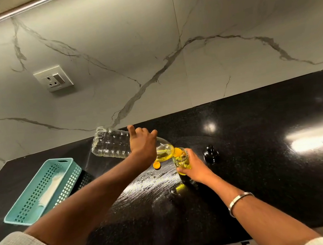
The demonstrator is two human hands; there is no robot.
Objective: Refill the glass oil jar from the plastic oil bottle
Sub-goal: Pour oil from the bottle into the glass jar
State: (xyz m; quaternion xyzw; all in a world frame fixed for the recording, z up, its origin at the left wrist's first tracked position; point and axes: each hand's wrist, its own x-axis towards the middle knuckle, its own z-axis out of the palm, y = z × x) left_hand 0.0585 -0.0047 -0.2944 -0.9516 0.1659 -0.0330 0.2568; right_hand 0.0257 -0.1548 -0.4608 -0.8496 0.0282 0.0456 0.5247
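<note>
The plastic oil bottle is the biggest thing in play: it lies tipped nearly flat above the black counter, base up and away from the glass oil jar, neck down at the jar's mouth. What yellow oil is left has pooled at the shoulder next to the jar, so the bottle is probably light by now and its thin ribbed wall soft; squeezed hard, it would likely buckle and surge. The ribbed middle looks like the soundest place to hold it, and that is where the left hand wraps it from above, fingers curled over the far side, the forefinger lifted off and pointing up.

The jar sits under the bottle's neck, upright or nearly so, part filled with oil. Being glass, it is stiff, breakable, and likely slick if oil has run down it; a low grip round the body suits it. The right hand takes it just so, fingers wrapped about its lower half on the side away from the bottle, rim clear.

Left of the jar, beneath the bottle's shoulder, an orange cap lies on the counter. Right of the jar stands a dark lid, apart from it.
</note>
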